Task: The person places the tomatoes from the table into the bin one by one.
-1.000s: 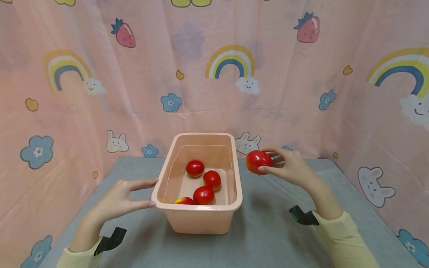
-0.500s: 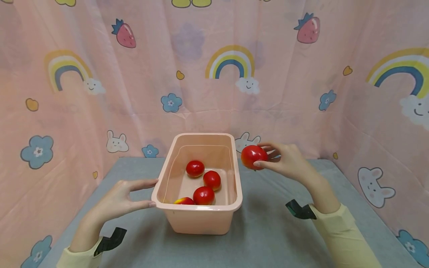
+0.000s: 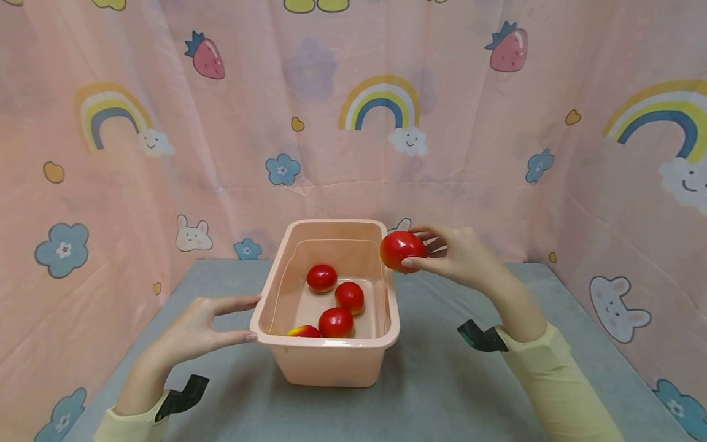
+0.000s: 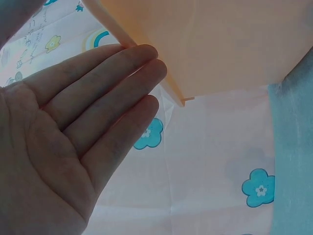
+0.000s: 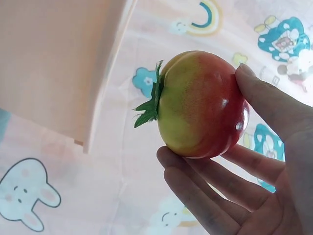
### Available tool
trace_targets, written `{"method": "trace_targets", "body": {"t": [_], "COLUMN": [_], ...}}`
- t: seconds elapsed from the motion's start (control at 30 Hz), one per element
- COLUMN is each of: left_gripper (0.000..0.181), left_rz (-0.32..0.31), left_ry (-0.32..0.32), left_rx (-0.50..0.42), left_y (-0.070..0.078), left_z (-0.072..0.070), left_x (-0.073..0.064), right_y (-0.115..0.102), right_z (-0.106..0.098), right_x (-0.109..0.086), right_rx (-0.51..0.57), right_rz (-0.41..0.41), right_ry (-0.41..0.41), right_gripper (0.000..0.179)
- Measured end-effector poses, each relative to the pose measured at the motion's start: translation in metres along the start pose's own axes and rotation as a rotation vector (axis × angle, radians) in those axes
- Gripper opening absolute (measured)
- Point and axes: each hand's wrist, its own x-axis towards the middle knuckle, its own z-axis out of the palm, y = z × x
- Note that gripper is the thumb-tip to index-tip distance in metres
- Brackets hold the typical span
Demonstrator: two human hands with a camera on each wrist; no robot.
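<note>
Between thumb and fingers, my right hand pinches a red tomato in the air at the right rim of a light pink plastic bin. The right wrist view shows that tomato with a yellow-green end and green leaves pointing at the bin wall. My left hand touches the bin's left rim with its fingertips, fingers straight. In the left wrist view the palm of the left hand faces the camera. Several tomatoes lie in the bin, among them one tomato toward the back.
The bin stands on a grey cloth-covered table. A pink patterned curtain hangs behind and at both sides. Each sleeve carries a black strap piece, such as the strap on the right.
My right hand has moved left and a little up with the tomato, from beside the bin to its right rim. The left hand and the bin have stayed still.
</note>
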Motion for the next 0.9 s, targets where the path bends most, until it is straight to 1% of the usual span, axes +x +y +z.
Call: {"method": "trace_targets", "body": {"t": [0.13,0.37,0.57,0.9], "left_gripper": [0.061,0.061,0.060,0.061], "left_rz": [-0.012,-0.016,-0.009,-0.021], "left_ry": [-0.004,-0.006,-0.004,-0.007], "left_rx": [-0.004,-0.005,-0.001,-0.014], "left_y": [0.000,-0.001,-0.001,-0.001], "left_z": [0.000,0.001,0.001,0.000], "left_x": [0.000,0.000,0.001,0.000], "right_y": [-0.006,-0.017,-0.025,-0.036], "right_z": [0.002,0.003,0.004,0.011], "right_x": [0.007,0.017,0.026,0.041], "right_rx": [0.003,0.008,0.021,0.028], "right_rz": [-0.014,-0.012,-0.060,-0.103], "right_ry": [-0.009,-0.048,-0.061,-0.082], "right_gripper": [0.057,0.057,0.054,0.055]}}
